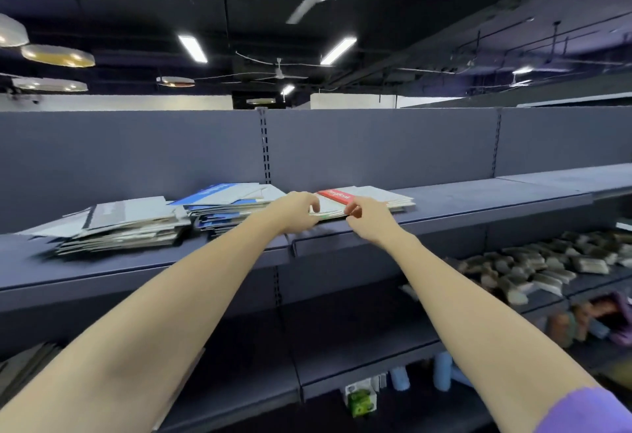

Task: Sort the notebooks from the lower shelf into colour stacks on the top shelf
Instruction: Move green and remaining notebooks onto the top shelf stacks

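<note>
Three notebook stacks lie on the dark top shelf (478, 198). A grey stack (119, 224) is at the left, a blue stack (225, 205) beside it, and a low red-topped stack (369, 198) to the right. Both my arms reach up to the red stack's front edge. My left hand (297, 212) has its fingers curled over the stack's near left corner. My right hand (367, 219) pinches the front edge of the stack between thumb and fingers. The lower shelf's notebooks show only as a few grey covers (20, 367) at the far left, mostly hidden by my left arm.
The shelf's upright back panel (376, 149) rises behind the stacks. Lower shelves at the right hold several small packets (533, 268), pouches (595, 323) and bottles (443, 371). A green and white box (360, 400) sits on a low shelf.
</note>
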The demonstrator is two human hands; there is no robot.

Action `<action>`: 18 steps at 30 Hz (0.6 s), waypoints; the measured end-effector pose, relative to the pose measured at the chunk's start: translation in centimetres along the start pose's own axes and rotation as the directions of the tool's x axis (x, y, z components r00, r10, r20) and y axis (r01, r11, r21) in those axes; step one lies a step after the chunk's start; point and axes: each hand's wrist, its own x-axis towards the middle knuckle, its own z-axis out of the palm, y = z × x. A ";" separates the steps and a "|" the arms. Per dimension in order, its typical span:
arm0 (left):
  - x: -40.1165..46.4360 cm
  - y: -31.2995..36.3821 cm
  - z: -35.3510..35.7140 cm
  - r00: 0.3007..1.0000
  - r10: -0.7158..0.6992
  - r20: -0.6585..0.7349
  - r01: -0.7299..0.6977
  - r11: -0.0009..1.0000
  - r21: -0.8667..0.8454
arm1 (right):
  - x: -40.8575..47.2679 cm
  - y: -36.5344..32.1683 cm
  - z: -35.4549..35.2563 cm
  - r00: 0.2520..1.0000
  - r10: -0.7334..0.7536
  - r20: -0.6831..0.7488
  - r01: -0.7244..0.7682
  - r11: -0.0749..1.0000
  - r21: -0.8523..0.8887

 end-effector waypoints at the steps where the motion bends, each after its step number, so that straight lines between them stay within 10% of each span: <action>1: -1.2 -0.5 -0.4 1.000 0.009 0.001 -0.009 0.999 -0.053 | -0.8 -1.0 0.8 1.000 0.000 -0.004 0.000 1.000 0.010; 10: -13.4 -5.0 -0.9 0.995 0.047 0.084 -0.019 0.951 -0.309 | -8.6 -7.4 9.6 0.981 0.123 0.150 -0.124 0.992 -0.006; 18: -23.8 -16.2 7.5 0.935 -0.174 0.308 0.211 0.973 -0.092 | -16.0 -9.9 19.5 0.978 0.188 0.092 -0.196 0.977 0.088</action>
